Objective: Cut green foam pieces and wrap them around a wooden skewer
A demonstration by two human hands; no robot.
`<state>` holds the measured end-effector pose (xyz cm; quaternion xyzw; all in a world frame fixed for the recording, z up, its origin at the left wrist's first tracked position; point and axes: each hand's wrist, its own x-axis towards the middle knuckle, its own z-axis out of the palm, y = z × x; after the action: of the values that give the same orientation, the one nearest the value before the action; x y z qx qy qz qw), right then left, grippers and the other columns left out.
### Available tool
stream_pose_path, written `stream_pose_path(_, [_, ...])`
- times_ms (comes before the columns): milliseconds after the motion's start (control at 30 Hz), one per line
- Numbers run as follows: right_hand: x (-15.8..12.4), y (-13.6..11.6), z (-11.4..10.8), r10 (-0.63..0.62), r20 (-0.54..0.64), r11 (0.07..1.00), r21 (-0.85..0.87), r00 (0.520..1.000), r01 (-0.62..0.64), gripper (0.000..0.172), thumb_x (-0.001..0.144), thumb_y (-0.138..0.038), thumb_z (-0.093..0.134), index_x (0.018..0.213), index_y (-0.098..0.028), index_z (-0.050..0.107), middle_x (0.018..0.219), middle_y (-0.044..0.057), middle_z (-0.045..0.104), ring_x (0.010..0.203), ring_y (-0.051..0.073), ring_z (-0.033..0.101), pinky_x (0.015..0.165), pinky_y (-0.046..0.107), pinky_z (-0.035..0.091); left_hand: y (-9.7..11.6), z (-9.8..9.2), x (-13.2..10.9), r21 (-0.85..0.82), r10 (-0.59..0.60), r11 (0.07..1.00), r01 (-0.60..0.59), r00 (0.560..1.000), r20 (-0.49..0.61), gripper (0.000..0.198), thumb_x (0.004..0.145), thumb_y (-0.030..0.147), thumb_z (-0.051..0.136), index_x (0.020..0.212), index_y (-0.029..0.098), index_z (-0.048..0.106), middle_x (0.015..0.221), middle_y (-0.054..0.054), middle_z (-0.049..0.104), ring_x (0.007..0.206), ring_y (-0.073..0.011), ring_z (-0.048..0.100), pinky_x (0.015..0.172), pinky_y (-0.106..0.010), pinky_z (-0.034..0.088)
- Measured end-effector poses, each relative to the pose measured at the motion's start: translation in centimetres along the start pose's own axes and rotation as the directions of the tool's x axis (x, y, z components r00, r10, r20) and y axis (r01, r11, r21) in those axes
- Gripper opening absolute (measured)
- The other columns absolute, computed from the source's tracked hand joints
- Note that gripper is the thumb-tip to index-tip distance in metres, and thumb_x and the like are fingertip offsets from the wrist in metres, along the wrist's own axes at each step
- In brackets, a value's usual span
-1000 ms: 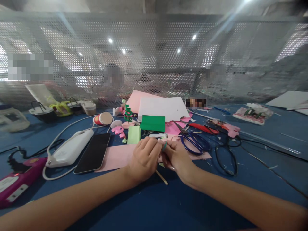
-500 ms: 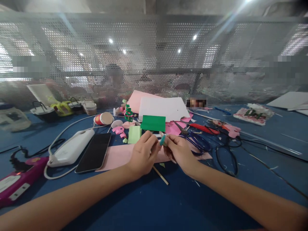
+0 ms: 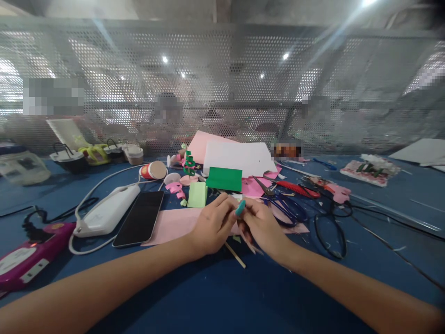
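My left hand [image 3: 216, 223] and my right hand [image 3: 261, 222] meet over a pink paper strip [image 3: 175, 225], fingertips pinched together. Between them shows a small teal piece [image 3: 240, 208], rounded and narrow; its exact kind is hard to tell. The fingers of both hands are closed around it, and part of it is hidden. Just below the hands, a thin wooden stick [image 3: 237, 258] lies on the blue table. Beyond them are a folded green paper [image 3: 224, 179] and a light green paper pad [image 3: 197, 195]. Blue-handled scissors [image 3: 287, 208] lie beside my right hand.
At left lie a black phone [image 3: 139, 219], a white cased device [image 3: 108, 211] with a cord and a purple power strip [image 3: 38, 250]. A red paper cup [image 3: 153, 170] lies tipped over. A pink glue gun [image 3: 336, 191] rests at right. A perforated metal screen [image 3: 222, 93] stands behind.
The teal piece has turned from upright to slanted between the fingertips. My hands have drawn slightly closer together. The whole view has shifted a little.
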<state>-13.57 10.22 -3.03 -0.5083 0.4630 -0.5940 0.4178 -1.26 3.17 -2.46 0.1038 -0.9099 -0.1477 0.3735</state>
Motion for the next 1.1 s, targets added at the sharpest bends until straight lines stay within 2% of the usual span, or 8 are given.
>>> stream_pose_path(300, [0.5,-0.6,-0.6,0.027,0.196,0.976,0.205,0.980,-0.068,0.037,0.081,-0.055,0.051,0.081,-0.019,0.042,0.065,0.000,0.058,0.047,0.012,0.059,0.043,0.024,0.049,-0.2,-0.1,0.5,-0.021,-0.118,0.993,0.117,0.984,-0.136,0.029,0.092,0.022,0.033,0.064,0.018,0.039,0.067,0.001,0.040,0.061,-0.0115,0.041,0.055,-0.026,0.036])
stream_pose_path(433, [0.3,-0.4,-0.6,-0.041,0.161,0.996,-0.071,0.986,0.053,0.032,0.088,-0.050,0.044,0.079,-0.019,0.043,0.058,-0.002,0.055,0.045,0.012,0.057,0.041,0.022,0.045,-0.1,-0.1,0.3,-0.042,-0.137,0.990,0.133,0.984,-0.118,0.029,0.092,0.023,0.034,0.065,0.017,0.042,0.067,0.000,0.040,0.061,-0.0114,0.042,0.055,-0.026,0.036])
stream_pose_path(533, [0.0,-0.1,-0.6,-0.140,0.081,0.913,-0.374,0.987,0.160,0.031,0.093,-0.045,0.035,0.075,-0.020,0.041,0.050,-0.004,0.050,0.040,0.011,0.051,0.039,0.020,0.037,-0.1,-0.2,0.0,-0.041,-0.121,0.992,0.118,0.989,-0.083,0.029,0.092,0.024,0.035,0.065,0.017,0.043,0.067,0.000,0.041,0.061,-0.0112,0.042,0.056,-0.025,0.035])
stream_pose_path(600, [-0.1,0.0,-0.4,-0.206,0.054,0.854,-0.477,0.977,0.207,0.031,0.095,-0.041,0.031,0.073,-0.020,0.040,0.049,-0.004,0.049,0.040,0.010,0.049,0.040,0.021,0.034,-0.1,-0.2,-0.1,-0.062,-0.102,0.993,0.098,0.992,-0.073,0.029,0.092,0.025,0.034,0.066,0.016,0.043,0.067,0.000,0.041,0.062,-0.0113,0.041,0.056,-0.026,0.035])
stream_pose_path(700, [-0.2,0.2,-0.2,-0.316,0.009,0.786,-0.557,0.949,0.267,0.029,0.096,-0.035,0.030,0.073,-0.020,0.039,0.051,-0.003,0.048,0.044,0.011,0.048,0.043,0.022,0.031,0.1,-0.1,0.0,-0.142,-0.120,0.984,0.110,0.991,-0.061,0.029,0.093,0.027,0.031,0.070,0.016,0.045,0.069,-0.001,0.045,0.064,-0.0119,0.042,0.059,-0.026,0.036])
stream_pose_path(800, [-0.1,0.4,0.1,-0.397,-0.062,0.738,-0.615,0.916,0.279,0.028,0.096,-0.032,0.030,0.072,-0.020,0.039,0.051,-0.003,0.047,0.045,0.011,0.046,0.044,0.023,0.029,0.7,0.2,0.0,-0.224,-0.253,0.945,0.238,0.966,-0.043,0.031,0.093,0.032,0.030,0.073,0.016,0.047,0.067,0.000,0.044,0.061,-0.0118,0.041,0.058,-0.026,0.035])
stream_pose_path(1000, [0.0,0.7,0.5,-0.348,-0.088,0.795,-0.555,0.933,0.244,0.029,0.096,-0.035,0.031,0.071,-0.020,0.038,0.049,-0.004,0.045,0.042,0.011,0.045,0.043,0.022,0.028,1.9,0.6,0.1,-0.252,-0.394,0.892,0.375,0.919,-0.028,0.032,0.092,0.036,0.028,0.074,0.017,0.046,0.067,0.000,0.044,0.062,-0.0126,0.040,0.057,-0.026,0.034])
stream_pose_path(1100, [0.1,0.2,-0.2,-0.406,-0.056,0.737,-0.610,0.912,0.290,0.031,0.096,-0.035,0.029,0.070,-0.020,0.037,0.051,-0.004,0.043,0.044,0.011,0.044,0.044,0.022,0.027,1.5,0.7,0.1,-0.283,-0.420,0.874,0.395,0.907,-0.031,0.033,0.092,0.039,0.029,0.073,0.017,0.045,0.066,0.001,0.044,0.062,-0.0121,0.040,0.059,-0.025,0.035])
